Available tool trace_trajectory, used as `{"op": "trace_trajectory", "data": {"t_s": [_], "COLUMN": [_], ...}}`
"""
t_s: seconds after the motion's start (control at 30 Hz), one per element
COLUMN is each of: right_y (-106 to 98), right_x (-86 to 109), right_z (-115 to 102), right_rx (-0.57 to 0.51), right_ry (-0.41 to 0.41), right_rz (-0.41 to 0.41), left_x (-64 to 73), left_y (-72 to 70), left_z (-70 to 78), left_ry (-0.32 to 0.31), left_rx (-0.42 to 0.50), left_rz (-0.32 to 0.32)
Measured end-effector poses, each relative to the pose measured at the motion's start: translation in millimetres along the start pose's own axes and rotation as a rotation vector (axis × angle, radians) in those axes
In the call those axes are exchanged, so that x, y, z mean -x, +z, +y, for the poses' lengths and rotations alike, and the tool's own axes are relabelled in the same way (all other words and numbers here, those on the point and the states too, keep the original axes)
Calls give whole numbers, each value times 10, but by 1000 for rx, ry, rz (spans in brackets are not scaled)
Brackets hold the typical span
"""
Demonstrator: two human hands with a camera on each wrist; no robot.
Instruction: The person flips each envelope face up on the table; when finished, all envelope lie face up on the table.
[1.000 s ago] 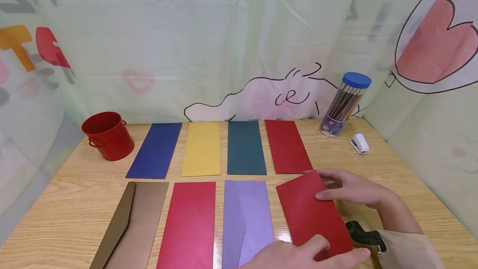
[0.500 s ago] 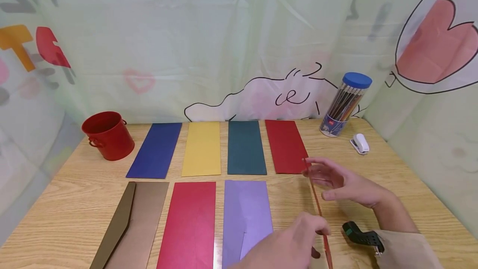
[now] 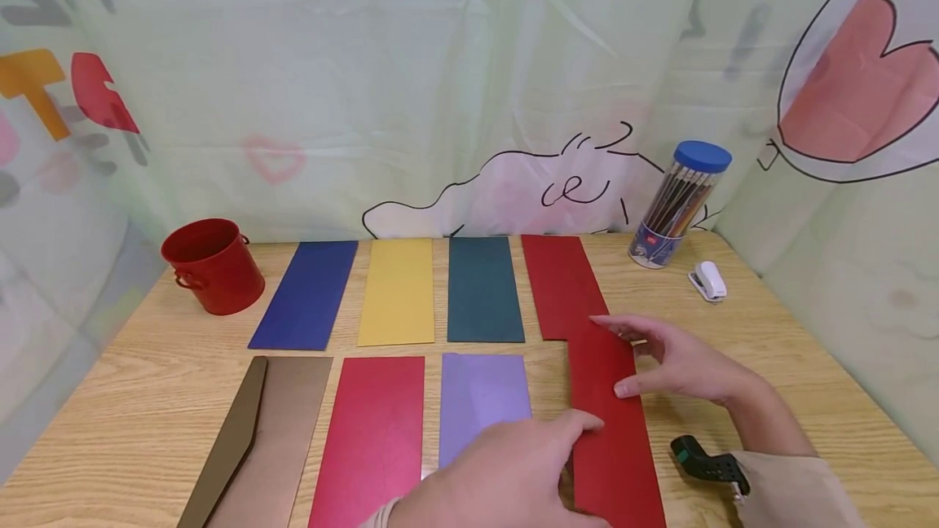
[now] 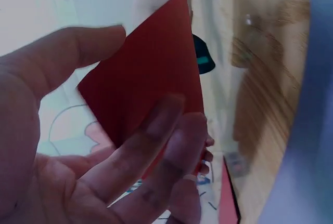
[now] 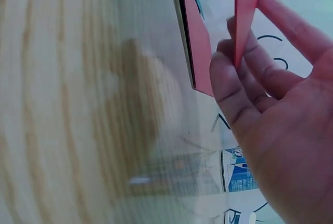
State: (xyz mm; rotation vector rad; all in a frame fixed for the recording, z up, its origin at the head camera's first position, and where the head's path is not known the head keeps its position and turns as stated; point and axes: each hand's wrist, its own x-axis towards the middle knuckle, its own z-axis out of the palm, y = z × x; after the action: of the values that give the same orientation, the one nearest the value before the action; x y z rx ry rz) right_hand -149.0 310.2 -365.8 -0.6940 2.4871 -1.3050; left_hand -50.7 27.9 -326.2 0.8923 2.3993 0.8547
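Note:
Both hands hold a red envelope [image 3: 612,438] up off the table at the right, its broad face seen in the head view. My left hand [image 3: 499,467] has it near the close end; in the left wrist view the thumb [image 4: 96,42] lies at one edge and the fingers cross the envelope [image 4: 156,63]. My right hand [image 3: 682,369] pinches its far right part, thumb on the face and fingers at the far edge. The right wrist view shows the envelope [image 5: 245,16] almost edge-on between thumb and fingers. A purple envelope [image 3: 484,398] lies partly under the left hand in the head view.
A brown envelope [image 3: 282,430] with a side flap and a pinkish-red one [image 3: 374,430] lie nearby. Behind are blue [image 3: 304,296], yellow [image 3: 396,292], dark green [image 3: 484,292] and red [image 3: 561,283] envelopes. A red bucket [image 3: 220,275], pencil tub [image 3: 675,210] and white stapler [image 3: 707,279] stand farther back.
The held red envelope has turned from a tilted face, through edge-on, to a face showing again. My left hand has shifted to its left side; the right hand stays near its far end.

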Motion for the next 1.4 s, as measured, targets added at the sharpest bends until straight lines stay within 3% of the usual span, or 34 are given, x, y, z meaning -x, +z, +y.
{"op": "trace_trajectory", "data": {"t_s": [0.27,0.33,0.53,0.87,1.03,1.4], "right_y": [22,28,60,113,122,132], "right_x": [-21,-25,-38,-49,-53,-64], "right_z": [-22,-31,-60,-37,-57,-71], "right_rx": [88,96,109,114,102,103], "right_ry": [92,108,104,118,116,131], "right_rz": [-22,-38,-69,-102,-108,-112], "left_x": [-53,-72,-116,-140,-174,-232], "left_y": [118,165,290,384,443,501], "left_z": [-93,-104,-120,-160,-182,-239], "left_ry": [-118,-132,-118,-121,-107,-31], "left_rx": [29,-20,-171,-194,-274,-350], "left_rz": [-72,-79,-85,-104,-93,-119]}}
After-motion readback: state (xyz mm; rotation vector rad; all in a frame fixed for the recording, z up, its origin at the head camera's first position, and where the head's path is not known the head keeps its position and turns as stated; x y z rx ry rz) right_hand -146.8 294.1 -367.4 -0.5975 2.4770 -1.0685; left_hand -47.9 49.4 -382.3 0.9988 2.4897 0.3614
